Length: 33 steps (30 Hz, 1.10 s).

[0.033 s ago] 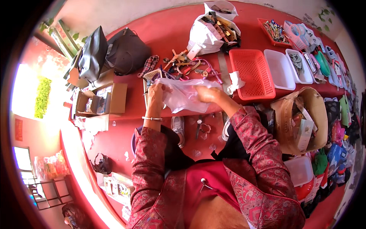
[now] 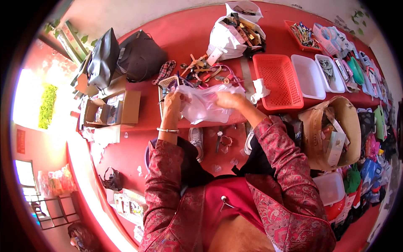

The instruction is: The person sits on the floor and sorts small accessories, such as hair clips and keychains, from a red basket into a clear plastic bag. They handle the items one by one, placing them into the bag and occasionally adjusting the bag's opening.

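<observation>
A thin, pale pinkish-white plastic bag [image 2: 202,106] is stretched between my two hands above the near edge of the red table. My left hand [image 2: 172,105], with a bangle on the wrist, grips the bag's left side, fingers closed. At the bag's right side my right hand [image 2: 230,101] is closed on the plastic, its fingertips partly hidden in the folds. Just left of my left hand stands a cream basket [image 2: 161,93] with small items in it. A tangle of watches and straps [image 2: 210,74] lies beyond the bag, partly covered by it.
Right of the bag are a crumpled white tissue [image 2: 260,90], a red basket [image 2: 298,103] and a white tray [image 2: 308,75]. An open carton [image 2: 312,134] stands near my right arm. Left are a small cardboard box [image 2: 131,107] and dark bags [image 2: 140,59]. A watch [image 2: 219,135] lies on the floor.
The bag's folds have shifted, and its far edge now spreads out beyond my right hand. Both hands keep their hold on it with only slight movement.
</observation>
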Each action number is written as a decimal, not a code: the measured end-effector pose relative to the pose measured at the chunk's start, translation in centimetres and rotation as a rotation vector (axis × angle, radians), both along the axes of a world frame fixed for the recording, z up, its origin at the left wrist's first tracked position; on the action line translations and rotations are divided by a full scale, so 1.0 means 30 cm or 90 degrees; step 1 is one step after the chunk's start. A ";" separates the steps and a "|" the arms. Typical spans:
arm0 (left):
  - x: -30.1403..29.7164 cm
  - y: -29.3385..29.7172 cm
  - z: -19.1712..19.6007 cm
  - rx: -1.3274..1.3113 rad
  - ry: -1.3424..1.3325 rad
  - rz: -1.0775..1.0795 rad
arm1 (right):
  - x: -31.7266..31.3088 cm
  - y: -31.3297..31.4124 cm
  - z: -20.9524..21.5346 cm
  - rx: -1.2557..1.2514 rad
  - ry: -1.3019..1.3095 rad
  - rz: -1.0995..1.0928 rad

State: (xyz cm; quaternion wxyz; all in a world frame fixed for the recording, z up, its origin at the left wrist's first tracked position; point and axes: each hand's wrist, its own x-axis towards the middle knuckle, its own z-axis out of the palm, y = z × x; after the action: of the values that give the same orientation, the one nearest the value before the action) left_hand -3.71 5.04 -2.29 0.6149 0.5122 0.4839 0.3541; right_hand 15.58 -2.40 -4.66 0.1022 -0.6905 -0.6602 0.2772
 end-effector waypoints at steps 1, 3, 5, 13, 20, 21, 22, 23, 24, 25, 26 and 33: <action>0.008 -0.006 0.001 -0.015 -0.027 -0.035 | 0.031 0.029 -0.049 0.148 0.202 -0.042; -0.021 -0.035 0.017 0.094 0.038 -0.056 | 0.013 0.031 0.050 0.175 0.397 -0.056; -0.034 -0.039 0.012 0.272 0.237 -0.082 | -0.005 0.004 0.168 0.077 0.580 -0.149; -0.029 -0.095 0.047 0.501 0.370 -0.106 | 0.088 0.074 0.076 0.305 0.988 -0.526; -0.037 -0.007 -0.064 0.244 0.251 0.048 | 0.003 0.072 0.127 0.355 0.371 -0.539; -0.009 -0.009 -0.046 0.270 0.199 0.065 | -0.007 0.070 0.133 0.329 0.375 -0.548; 0.010 -0.021 -0.022 0.115 0.068 0.060 | 0.001 0.084 0.090 0.268 0.442 -0.521; 0.011 -0.015 -0.024 0.066 0.007 0.061 | -0.014 0.092 0.091 0.204 0.511 -0.489; 0.009 -0.009 -0.029 0.018 -0.054 0.063 | -0.042 0.084 0.094 0.227 0.545 -0.430; 0.009 -0.004 -0.035 -0.031 -0.116 0.065 | -0.056 0.087 0.092 0.175 0.590 -0.379; 0.015 -0.002 -0.041 -0.008 -0.126 0.078 | -0.073 0.089 0.095 0.121 0.632 -0.327; -0.013 0.018 -0.054 0.031 -0.198 0.116 | -0.140 0.065 0.120 -0.127 0.756 -0.198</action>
State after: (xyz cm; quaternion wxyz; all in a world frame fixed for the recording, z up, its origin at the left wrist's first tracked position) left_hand -4.09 5.59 -3.90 0.6351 0.4200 0.4189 0.4948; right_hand 11.37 -0.46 -1.06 0.4263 -0.5129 -0.3532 0.6561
